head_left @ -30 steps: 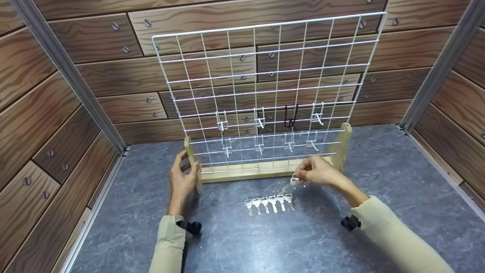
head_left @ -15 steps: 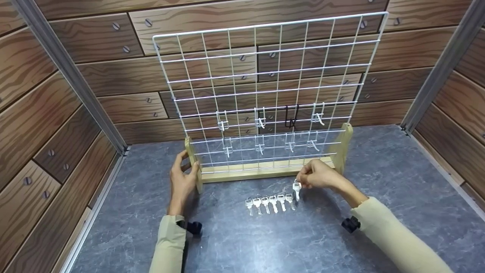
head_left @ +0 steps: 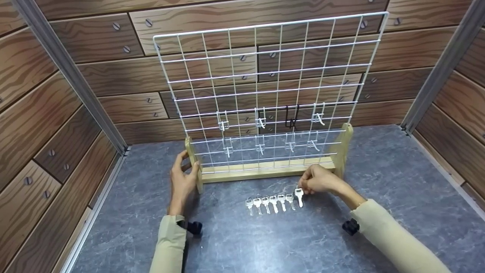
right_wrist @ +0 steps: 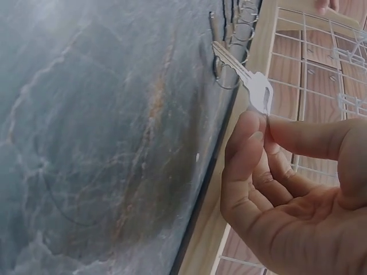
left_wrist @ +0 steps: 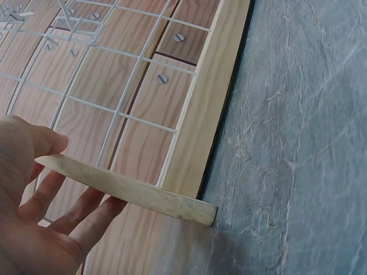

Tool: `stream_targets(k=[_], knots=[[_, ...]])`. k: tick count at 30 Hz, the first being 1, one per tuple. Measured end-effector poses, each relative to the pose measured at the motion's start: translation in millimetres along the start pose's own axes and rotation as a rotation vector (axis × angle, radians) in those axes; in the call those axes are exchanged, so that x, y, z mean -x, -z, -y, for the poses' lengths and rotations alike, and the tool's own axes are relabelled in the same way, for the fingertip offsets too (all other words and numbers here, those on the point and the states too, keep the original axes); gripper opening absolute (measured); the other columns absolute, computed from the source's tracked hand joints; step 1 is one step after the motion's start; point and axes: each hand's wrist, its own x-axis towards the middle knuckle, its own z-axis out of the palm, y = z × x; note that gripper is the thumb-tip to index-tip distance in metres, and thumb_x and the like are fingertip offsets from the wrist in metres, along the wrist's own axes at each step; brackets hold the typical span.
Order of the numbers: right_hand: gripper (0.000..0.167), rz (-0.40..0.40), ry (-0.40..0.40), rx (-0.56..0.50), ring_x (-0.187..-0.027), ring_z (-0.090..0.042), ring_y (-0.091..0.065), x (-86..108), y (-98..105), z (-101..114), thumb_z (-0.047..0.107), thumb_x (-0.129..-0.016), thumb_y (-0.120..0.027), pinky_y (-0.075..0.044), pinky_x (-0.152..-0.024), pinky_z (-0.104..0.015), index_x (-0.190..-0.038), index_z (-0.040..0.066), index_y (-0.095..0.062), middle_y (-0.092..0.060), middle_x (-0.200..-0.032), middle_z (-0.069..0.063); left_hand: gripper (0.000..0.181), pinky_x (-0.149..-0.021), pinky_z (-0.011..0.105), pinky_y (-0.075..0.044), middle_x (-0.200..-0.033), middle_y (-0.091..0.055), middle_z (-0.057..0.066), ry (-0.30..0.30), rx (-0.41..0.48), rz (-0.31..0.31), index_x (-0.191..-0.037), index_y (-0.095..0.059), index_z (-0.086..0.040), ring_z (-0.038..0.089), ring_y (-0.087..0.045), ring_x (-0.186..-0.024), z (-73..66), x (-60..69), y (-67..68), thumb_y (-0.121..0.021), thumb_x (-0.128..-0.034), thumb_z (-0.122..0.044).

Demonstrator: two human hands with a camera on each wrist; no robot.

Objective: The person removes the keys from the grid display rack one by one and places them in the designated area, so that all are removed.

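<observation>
A white wire grid rack (head_left: pixel 265 91) stands upright in a wooden base (head_left: pixel 246 176). My left hand (head_left: pixel 183 181) holds the base's left side post (left_wrist: pixel 129 190), thumb on one side and fingers on the other. Between thumb and fingertips, my right hand (head_left: pixel 318 179) pinches a silver key (head_left: pixel 299 198) near its head; the key's ring is mostly hidden by the fingers. In the right wrist view the blade of this key (right_wrist: pixel 232 61) points away from the hand. Just left of it, several silver keys (head_left: pixel 273 204) with rings lie in a row on the table.
Several white hooks (head_left: pixel 260 122) and one black hook (head_left: pixel 291 118) hang on the rack's lower rows. The grey marbled table (head_left: pixel 242 242) extends in front. Wood-patterned walls (head_left: pixel 87 79) with metal corner posts enclose the back and sides.
My right hand has moved slightly down and toward me, bringing the pinched key to the right end of the row. The left hand has stayed on the post.
</observation>
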Motion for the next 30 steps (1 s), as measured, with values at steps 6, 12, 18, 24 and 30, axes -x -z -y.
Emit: stream_targets(k=[6,12,18,24,30], knots=[[0.013,-0.009,-0.021,0.012,-0.064,-0.011,-0.063,-0.9,-4.6,-3.0,-0.007,-0.091,-0.060,-0.056,-0.057,-0.019,-0.092,-0.008,-0.074,-0.071,-0.073,-0.009,0.048,-0.087,0.050,-0.067,-0.141,-0.065,0.024,0.003,0.005,0.000,-0.143,-0.060,-0.002,0.045,-0.073,-0.114,1.8,-0.5,0.1,-0.072,-0.0965,0.003],[0.015,-0.044,-0.027,0.101,-0.063,-0.010,-0.061,-4.0,-7.4,-4.1,-0.007,-0.089,-0.061,-0.053,-0.055,-0.018,-0.086,-0.003,-0.075,-0.070,-0.071,-0.006,0.048,-0.088,0.056,-0.065,-0.141,-0.064,0.024,-0.008,-0.002,0.000,-0.143,-0.060,-0.002,0.046,-0.073,-0.114,1.5,0.3,0.5,-0.072,-0.0965,0.003],[0.014,-0.055,-0.034,0.122,-0.063,-0.011,-0.061,-4.7,-9.8,-7.5,-0.006,-0.091,-0.063,-0.053,-0.055,-0.018,-0.087,-0.001,-0.076,-0.073,-0.074,-0.008,0.048,-0.092,0.060,-0.063,-0.140,-0.065,0.026,-0.016,0.008,-0.004,-0.143,-0.060,0.000,0.046,-0.073,-0.114,3.5,0.5,-0.1,-0.072,-0.0961,0.005],[0.015,-0.066,0.013,0.183,-0.061,-0.009,-0.059,-5.4,-11.4,-8.4,-0.004,-0.090,-0.065,-0.050,-0.054,-0.019,-0.084,0.001,-0.077,-0.071,-0.072,-0.003,0.048,-0.092,0.057,-0.064,-0.140,-0.065,0.024,-0.001,0.023,-0.007,-0.143,-0.061,-0.003,0.045,-0.073,-0.114,2.4,0.2,-0.8,-0.072,-0.0970,0.003],[0.012,-0.088,0.043,0.254,-0.066,-0.012,-0.057,-6.8,-14.0,-7.3,0.002,-0.089,-0.071,-0.049,-0.059,-0.024,-0.079,0.004,-0.077,-0.069,-0.073,0.001,0.051,-0.090,0.057,-0.065,-0.142,-0.064,0.026,0.016,0.036,-0.019,-0.145,-0.059,-0.002,0.048,-0.071,-0.116,2.2,-0.1,-1.3,-0.072,-0.0965,0.004]])
